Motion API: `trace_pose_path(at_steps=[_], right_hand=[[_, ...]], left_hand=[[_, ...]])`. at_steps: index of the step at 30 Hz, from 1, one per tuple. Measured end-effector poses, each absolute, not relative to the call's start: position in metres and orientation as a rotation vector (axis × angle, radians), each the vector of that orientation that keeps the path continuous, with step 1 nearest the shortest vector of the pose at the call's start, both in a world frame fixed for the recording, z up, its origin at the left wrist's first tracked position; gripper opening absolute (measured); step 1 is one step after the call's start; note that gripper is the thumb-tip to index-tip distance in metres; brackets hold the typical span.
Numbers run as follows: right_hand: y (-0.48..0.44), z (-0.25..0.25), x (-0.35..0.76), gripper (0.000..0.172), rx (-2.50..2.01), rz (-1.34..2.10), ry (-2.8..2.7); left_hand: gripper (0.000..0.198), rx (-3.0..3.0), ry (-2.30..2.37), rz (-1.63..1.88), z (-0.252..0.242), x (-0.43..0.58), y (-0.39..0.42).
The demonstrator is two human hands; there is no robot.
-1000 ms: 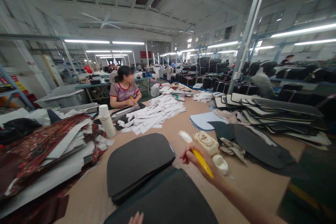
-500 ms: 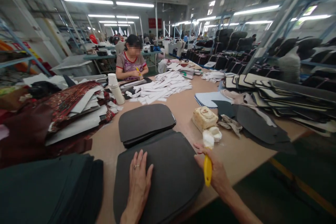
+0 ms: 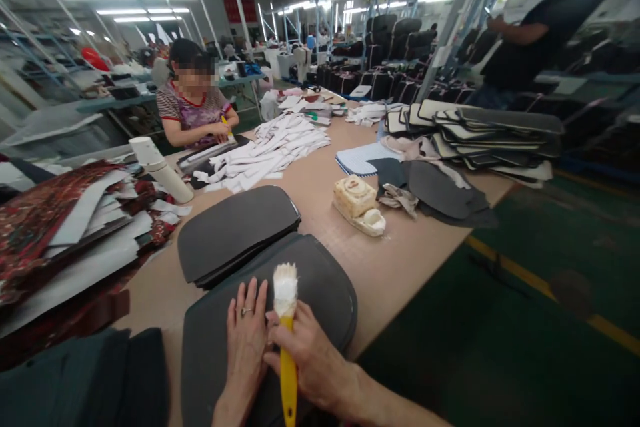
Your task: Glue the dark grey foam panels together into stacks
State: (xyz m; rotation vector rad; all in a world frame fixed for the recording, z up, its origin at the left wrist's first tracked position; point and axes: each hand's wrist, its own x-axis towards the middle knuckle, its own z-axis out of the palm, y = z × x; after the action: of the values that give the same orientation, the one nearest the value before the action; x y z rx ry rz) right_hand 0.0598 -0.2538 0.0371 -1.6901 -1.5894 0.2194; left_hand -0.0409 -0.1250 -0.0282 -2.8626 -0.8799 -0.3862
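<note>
**Right grip wrapped on the brush, left palm flat on the panel**

On my feed the right hand (image 3: 305, 363) sits low in the middle, its grip closed round the yellow handle of a brush (image 3: 287, 373). The brush points away from me, and its white bristles show just past the fingertips of my left hand (image 3: 246, 333). I cannot tell whether the bristles touch anything. The left grip is wide, palm down and fingers spread on a dark grey panel (image 3: 325, 280), with a ring on one finger. The two hands touch, right thumb against the left hand. The panel lies at the near edge of the table (image 3: 400, 260), directly in front of me, with rounded far corners.

Just beyond it lies a second stack of dark panels (image 3: 235, 230). I cannot tell whether the two touch. To the right, apart from both, stands a cream block (image 3: 356, 195) with a small dish against it. A white flask (image 3: 163, 170) leans at the left beside red patterned sheets (image 3: 45, 213). A dark green stack (image 3: 75, 380) fills my near left corner.

Further up the table lies a heap of white strips (image 3: 265, 150). Behind it a seated co-worker (image 3: 193, 113) holds something yellow. On the right side of the table rests a pile of black-edged panels (image 3: 480, 133), and beyond it stands a person in a dark top (image 3: 540, 33).
</note>
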Motion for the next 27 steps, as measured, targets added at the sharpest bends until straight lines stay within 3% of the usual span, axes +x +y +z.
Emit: trace_pose_path(at_steps=[13, 23, 27], right_hand=[[-0.267, 0.006, 0.064, 0.025, -1.489, -0.208, -1.608], [-0.256, 0.016, 0.108, 0.007, -1.643, -0.077, -1.507], [-0.259, 0.009, 0.121, 0.015, -1.614, -0.064, -1.434]], left_hand=[[0.048, -2.912, -0.815, -0.253, -0.022, -0.046, -0.120], [0.052, -2.878, -0.761, -0.372, -0.037, -0.055, -0.112], [0.053, -2.869, -0.807, -0.382, -0.038, -0.055, -0.112]])
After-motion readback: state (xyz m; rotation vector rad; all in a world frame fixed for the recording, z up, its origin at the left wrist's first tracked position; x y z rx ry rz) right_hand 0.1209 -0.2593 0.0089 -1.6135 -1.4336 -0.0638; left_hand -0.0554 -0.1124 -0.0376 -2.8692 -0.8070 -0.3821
